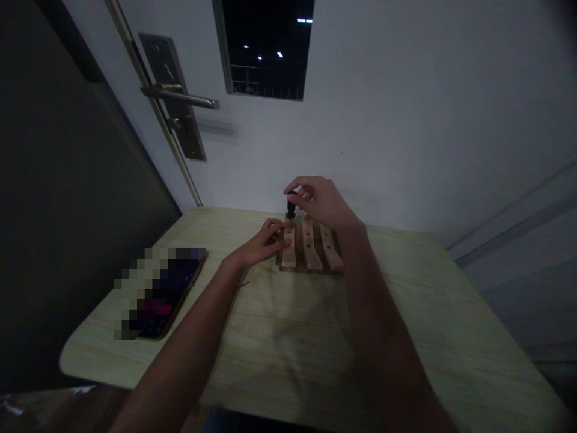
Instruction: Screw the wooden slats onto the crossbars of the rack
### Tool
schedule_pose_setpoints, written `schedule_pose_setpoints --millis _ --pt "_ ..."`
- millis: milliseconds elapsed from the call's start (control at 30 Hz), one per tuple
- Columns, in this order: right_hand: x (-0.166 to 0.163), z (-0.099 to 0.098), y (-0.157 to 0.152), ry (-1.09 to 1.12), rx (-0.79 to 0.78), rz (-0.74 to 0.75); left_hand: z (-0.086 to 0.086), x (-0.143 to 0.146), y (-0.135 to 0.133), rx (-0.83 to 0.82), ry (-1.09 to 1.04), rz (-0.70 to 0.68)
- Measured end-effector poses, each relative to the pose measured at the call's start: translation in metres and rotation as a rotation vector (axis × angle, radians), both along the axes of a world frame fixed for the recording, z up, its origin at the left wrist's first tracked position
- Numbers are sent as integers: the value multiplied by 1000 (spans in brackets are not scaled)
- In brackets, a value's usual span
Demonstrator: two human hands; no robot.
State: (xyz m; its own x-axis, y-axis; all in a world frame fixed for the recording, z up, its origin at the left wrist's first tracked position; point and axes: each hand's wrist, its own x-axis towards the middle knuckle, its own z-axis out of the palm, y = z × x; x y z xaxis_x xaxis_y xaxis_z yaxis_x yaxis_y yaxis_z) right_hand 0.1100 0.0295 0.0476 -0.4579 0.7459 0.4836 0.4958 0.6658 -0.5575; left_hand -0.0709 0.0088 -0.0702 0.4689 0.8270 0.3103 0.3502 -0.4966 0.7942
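Note:
My right hand (pixel 318 198) grips the top of a screwdriver (pixel 291 205) with a black handle. The tool stands upright, its shaft pointing down at the leftmost wooden piece (pixel 289 255). From the left, my left hand (pixel 265 240) holds that piece, finger and thumb closed around its upper part. Two similar pale wooden pieces with holes, a middle one (pixel 311 255) and a right one (pixel 332 257), lie alongside on a brown base board (pixel 300 270). My right forearm hides the board's right end. Whether a screw sits under the tip is too small to tell.
Everything rests on a light wood-grain table (pixel 288 343). A phone (pixel 169 300) lies at its left, and a thin dark rod (pixel 243 284) is beside my left forearm. Behind the table stands a white door (pixel 396 120) with a metal handle (pixel 189 98) and a window (pixel 270 48).

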Motion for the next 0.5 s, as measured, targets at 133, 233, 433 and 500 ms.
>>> schedule_pose_setpoints --millis 133,233,433,500 --pt "1 -1 2 14 -11 -19 2 2 -1 13 -8 34" --pt "1 -1 1 16 -27 -56 4 7 -2 88 -31 107" --pt "-3 -1 -2 22 -33 -132 9 22 -6 289 -98 312" --pt "-4 -2 -2 15 -28 -132 10 25 -6 314 -107 358"
